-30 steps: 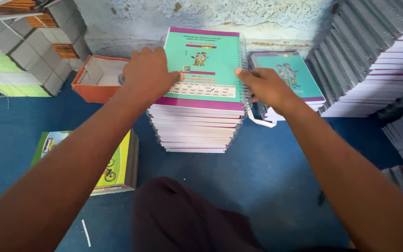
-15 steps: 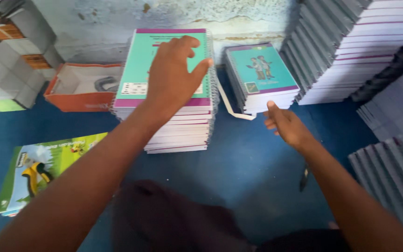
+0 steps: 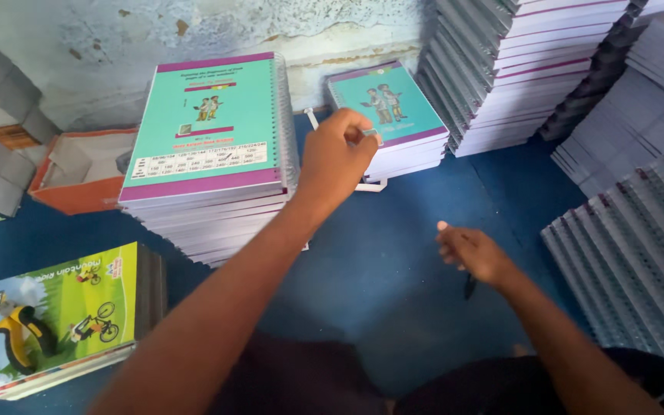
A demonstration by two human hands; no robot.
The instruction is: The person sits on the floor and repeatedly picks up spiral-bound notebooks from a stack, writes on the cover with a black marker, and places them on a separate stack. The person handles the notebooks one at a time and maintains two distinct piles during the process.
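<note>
Fingers of the left hand are curled together, apparently pinching the near corner of the short pile of teal notebooks; whether they grip a cover cannot be told.

Going left to right: a green-covered book stack lies at the far left, with an orange box behind it. The tall stack of teal spiral notebooks now stands untouched; half a second ago the left hand lay flat on its top cover, and it has since crossed to the short pile. That marks the tall stack as released and squared.

Right hand hovers low over the blue floor, fingers loosely bent, holding nothing. Grey stacks fill the right.
</note>
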